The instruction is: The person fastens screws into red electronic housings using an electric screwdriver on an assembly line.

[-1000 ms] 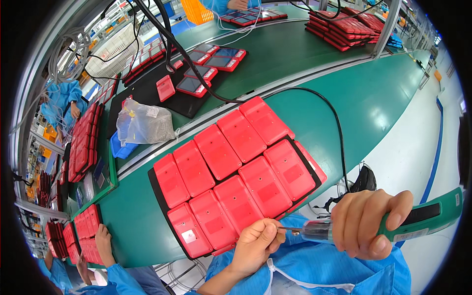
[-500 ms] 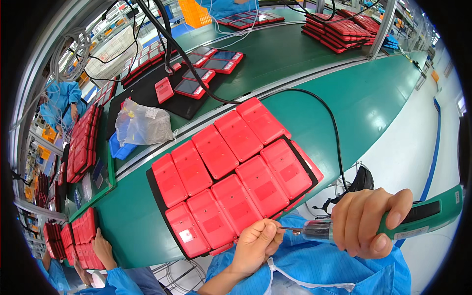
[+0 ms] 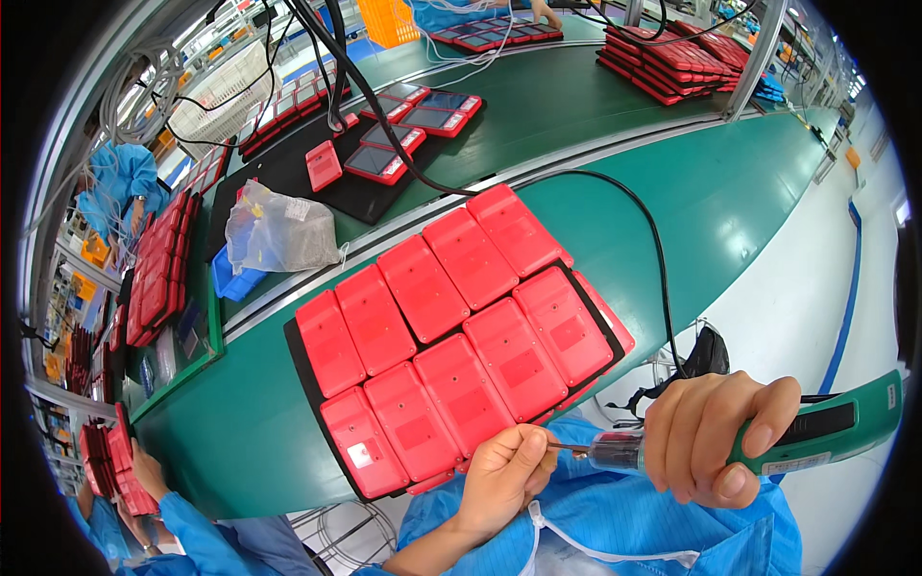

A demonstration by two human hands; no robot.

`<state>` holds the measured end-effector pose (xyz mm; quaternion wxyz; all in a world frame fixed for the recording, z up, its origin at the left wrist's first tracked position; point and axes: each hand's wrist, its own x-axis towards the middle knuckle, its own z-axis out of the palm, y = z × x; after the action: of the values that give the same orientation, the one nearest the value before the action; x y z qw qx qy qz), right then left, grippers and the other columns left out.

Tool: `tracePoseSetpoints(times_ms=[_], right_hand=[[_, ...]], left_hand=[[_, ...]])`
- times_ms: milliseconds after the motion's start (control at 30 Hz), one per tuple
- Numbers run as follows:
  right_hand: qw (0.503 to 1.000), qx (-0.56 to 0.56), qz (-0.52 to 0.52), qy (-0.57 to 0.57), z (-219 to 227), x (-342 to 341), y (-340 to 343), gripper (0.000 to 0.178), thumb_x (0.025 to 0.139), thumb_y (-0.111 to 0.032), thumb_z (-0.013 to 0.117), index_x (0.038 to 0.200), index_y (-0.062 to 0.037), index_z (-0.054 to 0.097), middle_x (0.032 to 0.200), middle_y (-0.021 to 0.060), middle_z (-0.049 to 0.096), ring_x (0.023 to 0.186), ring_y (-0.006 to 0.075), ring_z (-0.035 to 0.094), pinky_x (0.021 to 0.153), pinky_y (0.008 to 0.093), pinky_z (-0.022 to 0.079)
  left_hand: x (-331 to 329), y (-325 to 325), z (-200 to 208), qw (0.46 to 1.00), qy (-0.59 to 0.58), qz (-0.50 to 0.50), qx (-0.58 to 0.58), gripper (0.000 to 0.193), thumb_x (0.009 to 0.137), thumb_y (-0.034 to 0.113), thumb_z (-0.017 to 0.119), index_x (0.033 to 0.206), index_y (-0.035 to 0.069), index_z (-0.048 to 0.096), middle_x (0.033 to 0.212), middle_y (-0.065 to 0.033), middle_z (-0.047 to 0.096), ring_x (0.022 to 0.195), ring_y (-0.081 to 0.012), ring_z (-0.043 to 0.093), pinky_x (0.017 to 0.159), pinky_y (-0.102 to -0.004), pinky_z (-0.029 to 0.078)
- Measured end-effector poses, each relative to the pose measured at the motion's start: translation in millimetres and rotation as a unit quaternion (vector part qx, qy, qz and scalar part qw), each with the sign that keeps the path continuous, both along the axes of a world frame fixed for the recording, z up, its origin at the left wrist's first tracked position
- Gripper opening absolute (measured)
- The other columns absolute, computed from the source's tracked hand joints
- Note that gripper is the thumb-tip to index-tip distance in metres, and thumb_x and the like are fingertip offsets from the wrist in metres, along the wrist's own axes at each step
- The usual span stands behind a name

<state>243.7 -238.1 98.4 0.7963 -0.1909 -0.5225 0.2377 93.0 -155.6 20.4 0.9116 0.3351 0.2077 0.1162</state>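
Observation:
My right hand [image 3: 715, 432] is wrapped round a green electric screwdriver [image 3: 845, 432], which lies almost level with its bit toward the left. At the tip of that bit, my left hand [image 3: 501, 477] is closed in a pinch; whatever its fingertips hold is too small to make out. Both hands are in front of my body, just off the bench's near edge. Beyond them, two rows of red device housings [image 3: 461, 384] lie back side up on a black mat [image 3: 305, 365]. Small screw holes show on their backs, and one carries a white label.
A clear plastic bag [image 3: 283, 230] rests by a blue bin [image 3: 230, 278] across the metal rail. Red devices with screens [image 3: 384, 158] lie beyond. A black cable [image 3: 653, 250] loops over the green bench [image 3: 730, 211]. Co-workers' hands [image 3: 147, 470] work at the left and far side.
My two hands keep the same pose at the screwdriver bit, while the whole view shifts slightly. At the left, a co-worker's hand and the red housings beside it have moved; one stands tilted up.

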Motion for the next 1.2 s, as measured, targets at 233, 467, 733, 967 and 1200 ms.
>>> tracePoseSetpoints(times_ms=[233,467,733,967,1200], right_hand=[[0.996,0.004,-0.029,-0.088,0,16,2,0.028,0.072,0.004,0.056,0.092,-0.0038,0.038,0.052,0.0067,0.048,0.04,0.0159,0.05,0.038,0.0288,0.043],[0.976,-0.103,-0.165,-0.099,-14,42,14,0.028,0.076,0.0,0.052,0.098,-0.0088,0.038,0.056,0.005,0.046,0.043,0.0134,0.045,0.043,0.0283,0.039],[0.978,-0.106,-0.128,-0.127,-26,54,27,0.028,0.076,0.006,0.047,0.099,-0.0052,0.038,0.057,0.0054,0.047,0.045,0.0106,0.044,0.044,0.0259,0.04],[0.971,-0.125,-0.13,-0.154,-30,57,33,0.028,0.075,0.006,0.05,0.098,-0.0024,0.038,0.058,0.0061,0.048,0.048,0.0119,0.048,0.045,0.0266,0.043],[0.96,-0.172,-0.154,-0.162,-31,56,39,0.025,0.073,0.006,0.052,0.092,-0.0024,0.038,0.059,0.007,0.05,0.051,0.0118,0.051,0.046,0.0258,0.043]], left_hand=[[3,1,-1,0.994,0.037,-0.001,-0.102,0.031,0.092,0.024,0.036,0.107,-0.001,0.048,0.069,-0.005,0.046,0.051,-0.0078,0.033,0.043,-0.0193,0.026],[-8,3,-13,0.975,0.001,-0.052,-0.218,0.034,0.092,0.017,0.036,0.119,-0.002,0.04,0.089,-0.0102,0.053,0.06,-0.0113,0.044,0.047,-0.0201,0.034],[-8,-2,-25,0.969,0.0,-0.054,-0.242,0.029,0.092,0.025,0.034,0.103,0.002,0.049,0.091,-0.0174,0.058,0.072,-0.0157,0.056,0.048,-0.02,0.036],[-6,-3,-28,0.969,-0.008,-0.09,-0.231,0.033,0.092,0.025,0.036,0.112,0.001,0.046,0.097,-0.0131,0.057,0.075,-0.0129,0.055,0.054,-0.02,0.038],[0,1,-21,0.979,0.041,-0.079,-0.185,0.029,0.092,0.019,0.037,0.114,0.002,0.044,0.098,-0.0125,0.057,0.075,-0.0126,0.054,0.054,-0.0195,0.037]])
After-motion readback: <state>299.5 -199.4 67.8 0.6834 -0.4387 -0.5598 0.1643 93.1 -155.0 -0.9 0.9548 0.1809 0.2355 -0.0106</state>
